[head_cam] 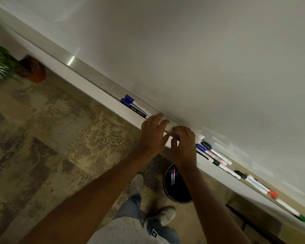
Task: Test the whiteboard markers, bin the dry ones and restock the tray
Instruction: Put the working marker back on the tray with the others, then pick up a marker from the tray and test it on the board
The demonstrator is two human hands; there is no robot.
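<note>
Both hands meet at the marker tray [102,93] under the whiteboard [201,50]. The left hand [152,133] lies with fingers fairly straight over the tray edge; the right hand [183,144] has its grip curled narrow, but what it pinches, if anything, I cannot tell, since the fingers cover that spot. Just left of the grip lie two blue-capped markers [135,106], their far ends hidden by the left fingers. Right of the grip runs a row of markers [217,158], on to a red-capped one [264,188] and a green-capped one [292,211]. Below the grip stands a dark bin [176,192], partly behind the right forearm, with two markers [173,176] inside. A potted plant [30,71], blurred, sits far left.
</note>
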